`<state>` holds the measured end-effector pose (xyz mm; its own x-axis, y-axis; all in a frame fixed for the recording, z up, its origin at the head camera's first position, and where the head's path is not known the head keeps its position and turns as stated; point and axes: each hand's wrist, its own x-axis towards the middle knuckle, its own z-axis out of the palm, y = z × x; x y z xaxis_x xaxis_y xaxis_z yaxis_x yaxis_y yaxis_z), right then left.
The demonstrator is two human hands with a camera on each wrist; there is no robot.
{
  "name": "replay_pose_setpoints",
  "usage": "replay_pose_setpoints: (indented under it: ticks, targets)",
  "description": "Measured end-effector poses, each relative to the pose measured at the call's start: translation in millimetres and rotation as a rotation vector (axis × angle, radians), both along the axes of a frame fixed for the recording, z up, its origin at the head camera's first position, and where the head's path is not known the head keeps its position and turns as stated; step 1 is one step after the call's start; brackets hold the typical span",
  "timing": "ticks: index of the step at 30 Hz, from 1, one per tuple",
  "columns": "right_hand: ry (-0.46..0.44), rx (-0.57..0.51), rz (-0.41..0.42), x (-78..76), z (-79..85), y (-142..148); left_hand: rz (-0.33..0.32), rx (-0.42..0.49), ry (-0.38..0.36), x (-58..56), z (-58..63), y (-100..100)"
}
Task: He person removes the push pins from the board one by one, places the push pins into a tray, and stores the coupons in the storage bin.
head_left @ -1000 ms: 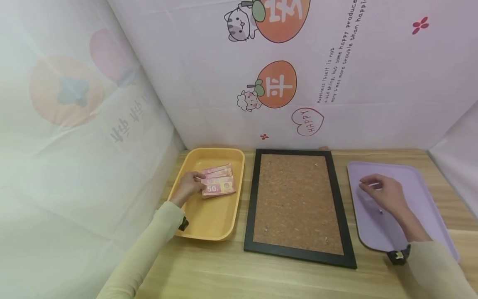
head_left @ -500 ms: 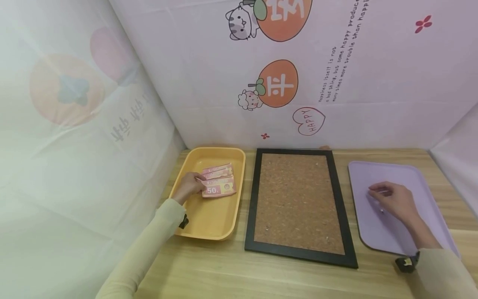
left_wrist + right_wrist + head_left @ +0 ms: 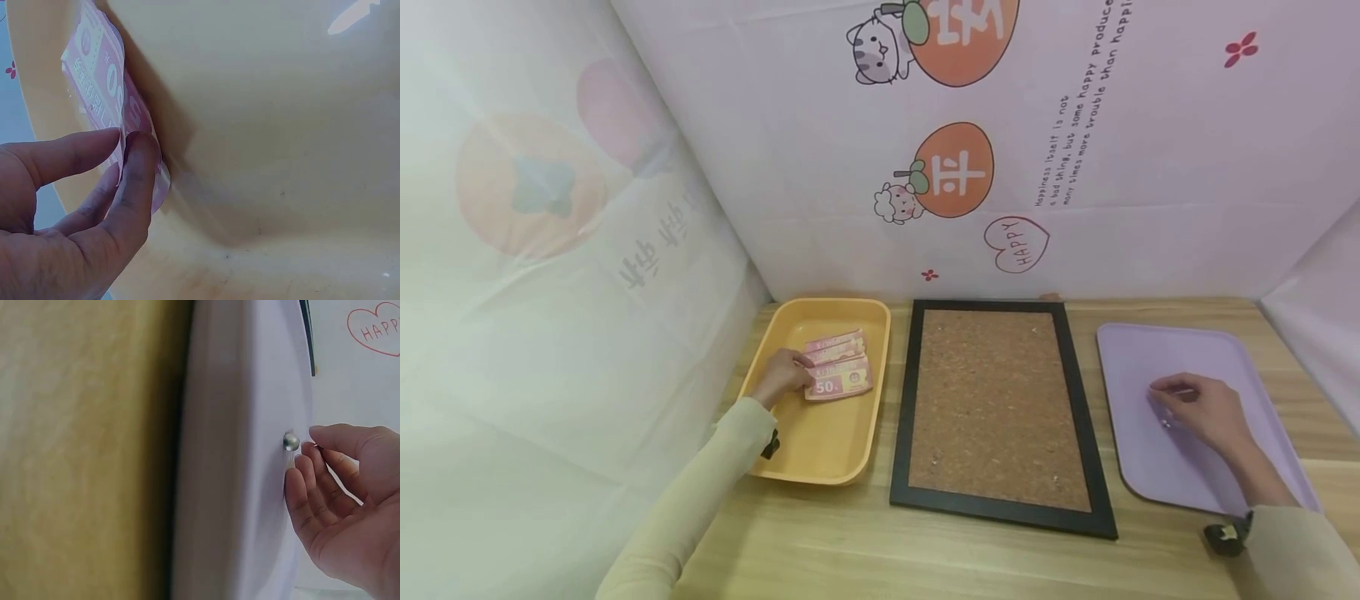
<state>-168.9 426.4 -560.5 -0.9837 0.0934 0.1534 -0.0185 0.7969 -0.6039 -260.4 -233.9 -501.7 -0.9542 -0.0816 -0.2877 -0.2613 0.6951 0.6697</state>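
My left hand (image 3: pixel 782 372) reaches into the yellow tray (image 3: pixel 801 454). Its thumb and fingers pinch the edge of a pink paper coupon (image 3: pixel 94 72) printed with "50"; in the head view several coupons (image 3: pixel 842 380) lie overlapping there. Over the purple tray (image 3: pixel 1206 346) hovers my right hand (image 3: pixel 1206 408), fingers loosely bent. A small silver, round-headed pin (image 3: pixel 290 442) sits on that tray just beside the fingertips, apart from them. I see nothing held in the right hand.
Between the trays lies a cork board (image 3: pixel 992 400) in a black frame (image 3: pixel 1003 517), with tiny shiny pins near its corners. All stand on a wooden table (image 3: pixel 820 542). Printed white cloth (image 3: pixel 805 208) hangs behind and at the sides.
My right hand has moved right and toward me over the purple tray, closer to the pin. The left hand stays at the coupons with almost no movement.
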Motion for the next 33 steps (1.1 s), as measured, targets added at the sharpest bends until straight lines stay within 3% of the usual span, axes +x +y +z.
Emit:
replay_pose_setpoints:
  ticks: [7, 17, 33]
  targets:
    - [-0.016, 0.012, 0.023, 3.0, 1.5, 0.8, 0.018, -0.01, -0.025, -2.7, 0.3, -0.1]
    - [-0.027, 0.04, 0.033, 4.2, -0.1, 4.1, 0.016, 0.056, -0.029, -3.5, -1.6, -1.7]
    - [-0.039, 0.029, 0.04, 1.9, 1.2, 5.9, -0.048, -0.053, 0.02, -0.9, -6.4, -0.2]
